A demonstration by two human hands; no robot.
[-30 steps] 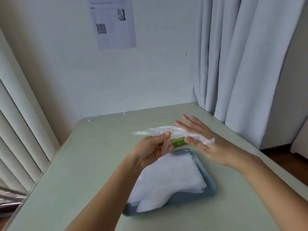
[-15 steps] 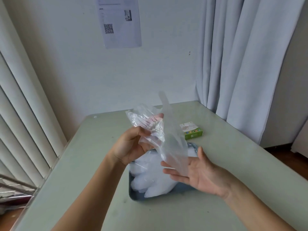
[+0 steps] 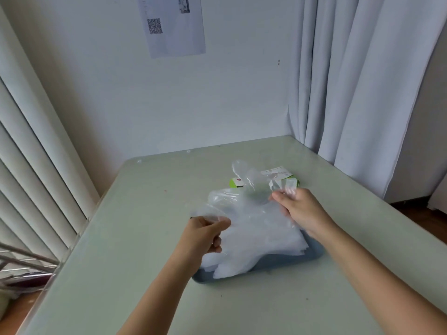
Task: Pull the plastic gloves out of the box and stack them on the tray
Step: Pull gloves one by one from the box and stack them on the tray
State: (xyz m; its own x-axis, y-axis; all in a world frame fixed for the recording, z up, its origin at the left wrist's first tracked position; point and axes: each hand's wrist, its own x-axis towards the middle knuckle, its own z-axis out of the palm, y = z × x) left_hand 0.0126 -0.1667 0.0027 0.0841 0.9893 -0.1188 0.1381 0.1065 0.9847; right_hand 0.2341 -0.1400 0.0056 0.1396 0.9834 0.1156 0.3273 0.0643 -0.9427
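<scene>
a thick pile of gloves point(image 3: 261, 247) already fills the tray point(image 3: 313, 257) at mid-surface, with the box point(image 3: 278, 173) just beyond it, contents unseen, so likely more to pull. half a second ago this glove point(image 3: 242, 204) hung upright from the left hand point(image 3: 205, 234) above an open right palm. now it's spread low over the pile, left hand and right hand point(image 3: 300, 211) each pinching an edge.

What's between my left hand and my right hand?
In the head view, a clear plastic glove stretches from the left hand to the right hand, over the tray.
</scene>
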